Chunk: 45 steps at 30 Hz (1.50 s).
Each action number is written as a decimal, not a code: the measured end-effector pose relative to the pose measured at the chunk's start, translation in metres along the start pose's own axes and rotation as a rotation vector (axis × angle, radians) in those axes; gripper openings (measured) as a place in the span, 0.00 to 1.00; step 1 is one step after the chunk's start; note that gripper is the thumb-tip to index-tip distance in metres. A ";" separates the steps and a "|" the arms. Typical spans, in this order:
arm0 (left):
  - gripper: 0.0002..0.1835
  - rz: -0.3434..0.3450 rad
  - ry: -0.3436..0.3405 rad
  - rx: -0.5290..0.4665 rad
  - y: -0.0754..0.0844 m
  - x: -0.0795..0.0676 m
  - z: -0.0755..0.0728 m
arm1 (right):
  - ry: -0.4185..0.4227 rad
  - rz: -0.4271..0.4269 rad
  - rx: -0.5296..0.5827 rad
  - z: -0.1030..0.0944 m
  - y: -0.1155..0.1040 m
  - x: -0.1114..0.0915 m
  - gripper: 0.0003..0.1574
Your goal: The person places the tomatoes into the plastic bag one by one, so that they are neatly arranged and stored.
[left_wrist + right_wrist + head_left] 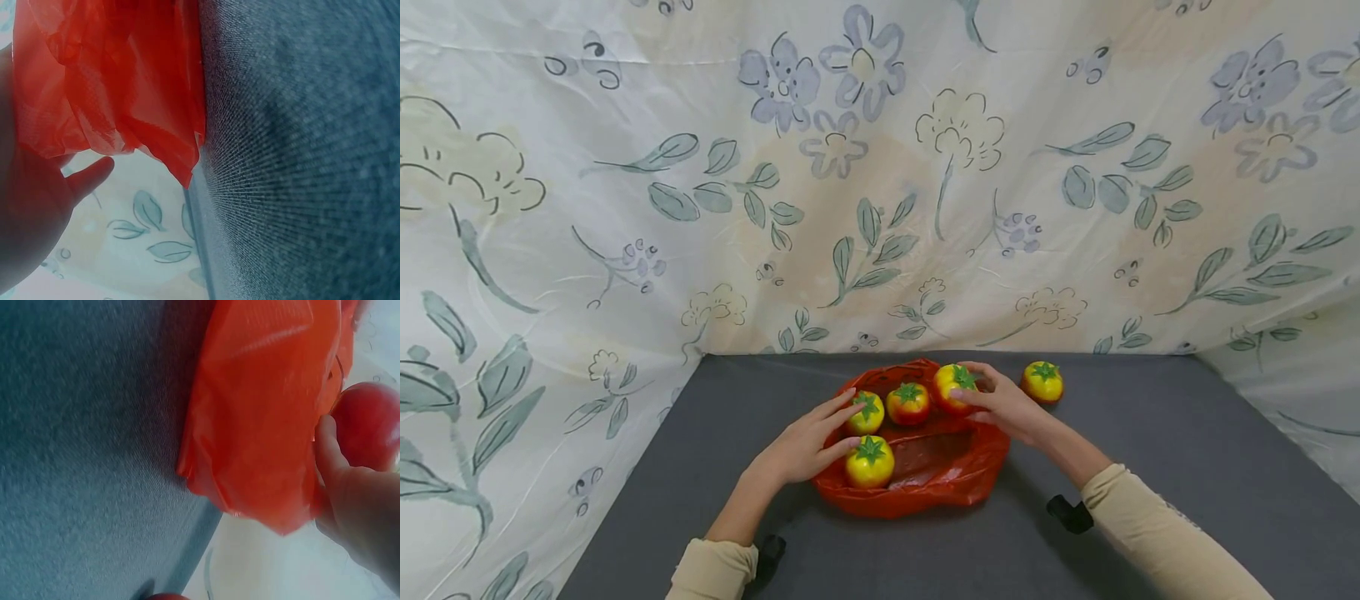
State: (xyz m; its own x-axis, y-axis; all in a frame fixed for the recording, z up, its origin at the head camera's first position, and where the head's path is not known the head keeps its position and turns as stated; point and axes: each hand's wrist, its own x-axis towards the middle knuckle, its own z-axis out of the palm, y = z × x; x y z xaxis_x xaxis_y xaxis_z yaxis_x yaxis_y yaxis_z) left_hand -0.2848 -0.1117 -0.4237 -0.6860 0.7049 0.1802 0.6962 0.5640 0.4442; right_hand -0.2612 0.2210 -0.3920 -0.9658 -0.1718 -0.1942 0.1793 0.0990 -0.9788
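Red plastic bag (917, 502), low and wide-mouthed, sits on the dark grey table (1150, 433) just below the middle of the frame. Inside it I see a front fruit (870, 468), yellow and red with a green leafy top, towards the lower left; a left fruit (871, 414) just above that; and a middle fruit (907, 407) to its right. At the bag's upper right, the right hand (1003, 404) grips a held fruit (950, 390) between thumb and fingers. The left hand (801, 446) reaches over the bag's left rim, fingers extended and spread, tips at the left and front fruits; I can't tell how firmly they touch. An outer fruit (1042, 381) rests on the table, right of the right hand. Flower-printed cloth (865, 250) fills the upper frame, and beige sleeves (1165, 533) cover both forearms.
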 end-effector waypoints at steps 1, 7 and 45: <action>0.32 -0.002 0.000 0.001 0.000 0.000 0.000 | -0.005 0.000 -0.002 0.001 0.001 0.000 0.47; 0.32 -0.011 -0.001 0.005 0.000 0.000 0.001 | -0.021 0.010 0.005 0.008 0.006 0.002 0.47; 0.32 -0.010 0.001 0.022 -0.004 0.000 0.003 | -0.187 0.037 -0.107 0.043 0.028 0.003 0.48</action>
State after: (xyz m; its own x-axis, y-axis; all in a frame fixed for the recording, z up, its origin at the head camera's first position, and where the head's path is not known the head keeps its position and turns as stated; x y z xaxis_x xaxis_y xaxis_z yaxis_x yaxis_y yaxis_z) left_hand -0.2871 -0.1123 -0.4279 -0.6928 0.6991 0.1767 0.6940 0.5798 0.4269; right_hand -0.2510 0.1811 -0.4228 -0.9056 -0.3438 -0.2485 0.1835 0.2107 -0.9602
